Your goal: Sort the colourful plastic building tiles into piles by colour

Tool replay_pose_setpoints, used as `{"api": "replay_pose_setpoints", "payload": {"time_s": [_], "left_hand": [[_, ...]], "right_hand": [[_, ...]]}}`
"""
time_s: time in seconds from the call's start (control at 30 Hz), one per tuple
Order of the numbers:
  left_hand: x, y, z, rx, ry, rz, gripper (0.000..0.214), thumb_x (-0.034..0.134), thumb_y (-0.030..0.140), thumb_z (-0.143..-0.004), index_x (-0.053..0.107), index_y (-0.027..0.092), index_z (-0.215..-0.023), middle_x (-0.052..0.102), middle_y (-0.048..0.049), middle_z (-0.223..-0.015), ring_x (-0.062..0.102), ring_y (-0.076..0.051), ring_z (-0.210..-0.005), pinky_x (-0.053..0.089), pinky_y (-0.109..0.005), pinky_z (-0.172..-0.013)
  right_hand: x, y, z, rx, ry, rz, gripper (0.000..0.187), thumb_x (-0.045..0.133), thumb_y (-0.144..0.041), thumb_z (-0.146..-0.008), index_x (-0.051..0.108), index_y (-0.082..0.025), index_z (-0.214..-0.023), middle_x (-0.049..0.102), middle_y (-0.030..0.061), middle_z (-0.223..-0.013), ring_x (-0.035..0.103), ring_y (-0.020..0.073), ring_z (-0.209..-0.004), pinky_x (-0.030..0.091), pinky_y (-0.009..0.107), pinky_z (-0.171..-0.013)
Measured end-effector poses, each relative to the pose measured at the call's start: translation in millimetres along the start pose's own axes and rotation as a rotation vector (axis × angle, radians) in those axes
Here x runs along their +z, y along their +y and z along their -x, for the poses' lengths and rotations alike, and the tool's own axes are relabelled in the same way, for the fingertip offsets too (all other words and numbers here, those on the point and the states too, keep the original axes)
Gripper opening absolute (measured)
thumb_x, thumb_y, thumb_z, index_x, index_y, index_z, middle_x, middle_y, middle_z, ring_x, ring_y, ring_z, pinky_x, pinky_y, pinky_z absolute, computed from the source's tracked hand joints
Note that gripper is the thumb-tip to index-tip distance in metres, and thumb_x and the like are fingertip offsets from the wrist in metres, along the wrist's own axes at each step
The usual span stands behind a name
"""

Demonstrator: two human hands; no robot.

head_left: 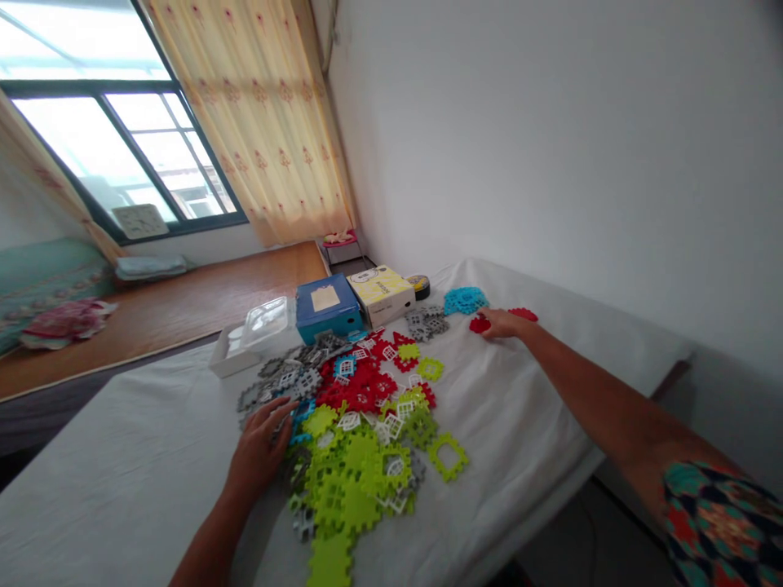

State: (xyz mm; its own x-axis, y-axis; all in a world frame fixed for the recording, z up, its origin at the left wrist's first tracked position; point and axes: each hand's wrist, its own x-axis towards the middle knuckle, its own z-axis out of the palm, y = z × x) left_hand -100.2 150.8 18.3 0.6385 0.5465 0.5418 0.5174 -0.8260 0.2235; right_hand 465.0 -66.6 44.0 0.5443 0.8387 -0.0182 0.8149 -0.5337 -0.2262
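Note:
A large heap of flat, notched plastic building pieces lies on the white-covered table. It has lime green pieces [358,497] nearest me, red pieces [360,387] in the middle and grey pieces [309,381] toward the back left. My left hand [260,448] rests at the heap's left edge, fingers stretched out beside some blue and grey pieces, gripping nothing that I can see. Far to the right, my right hand [502,324] reaches out low over the cloth and pinches a red building piece [480,324]. A separate pile of blue pieces [466,300] lies just beyond it, and more red pieces [524,314] show behind the wrist.
At the back stand a blue box [329,306], a yellow and white box [382,295], an open white box [232,363] with a clear plastic tray [267,322], and a round black and yellow item [419,285]. A small grey pile [426,324] sits near them. The wall [550,147] borders the table.

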Motion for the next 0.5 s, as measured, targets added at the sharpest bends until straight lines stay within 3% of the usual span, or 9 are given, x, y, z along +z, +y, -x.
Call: {"api": "replay_pose_setpoints", "payload": {"time_s": [0.13,0.23,0.37,0.5], "left_hand": [[-13.6,8,-10,-0.004,0.052,-0.017,0.039,0.043,0.046,-0.089,0.068,0.024,-0.108,0.065,-0.0090,-0.118,0.059,-0.027,-0.111,0.047,-0.048,-0.098],[-33.5,15,-22,0.009,0.063,-0.018,0.038,0.044,0.047,-0.089,0.068,0.025,-0.108,0.064,-0.0079,-0.118,0.059,-0.027,-0.110,0.046,-0.048,-0.099],[-64.7,12,-34,0.005,0.040,-0.025,0.038,0.046,0.052,-0.087,0.068,0.029,-0.108,0.064,-0.0052,-0.120,0.060,-0.028,-0.108,0.048,-0.049,-0.096],[-77.5,-5,-31,-0.077,0.009,-0.012,0.040,0.047,0.055,-0.084,0.068,0.031,-0.108,0.065,-0.0036,-0.120,0.062,-0.028,-0.106,0.059,-0.038,-0.073]], "right_hand": [[11,-6,0,-0.039,0.036,-0.017,0.055,0.068,-0.032,-0.069,0.058,-0.020,-0.121,0.065,0.0115,-0.119,0.060,0.0272,-0.106,0.046,0.033,-0.087],[-1,6,-1,-0.056,0.104,-0.026,0.055,0.068,-0.030,-0.069,0.058,-0.019,-0.122,0.065,0.0110,-0.120,0.060,0.0256,-0.107,0.044,0.031,-0.090],[-34,66,4,0.056,0.250,-0.021,0.062,0.070,-0.028,-0.066,0.056,-0.016,-0.125,0.062,0.0123,-0.123,0.059,0.0249,-0.106,0.045,0.031,-0.090],[-49,132,14,0.224,0.153,0.022,0.064,0.068,-0.020,-0.063,0.057,-0.012,-0.125,0.062,0.0151,-0.123,0.060,0.0269,-0.105,0.046,0.033,-0.086]]}}
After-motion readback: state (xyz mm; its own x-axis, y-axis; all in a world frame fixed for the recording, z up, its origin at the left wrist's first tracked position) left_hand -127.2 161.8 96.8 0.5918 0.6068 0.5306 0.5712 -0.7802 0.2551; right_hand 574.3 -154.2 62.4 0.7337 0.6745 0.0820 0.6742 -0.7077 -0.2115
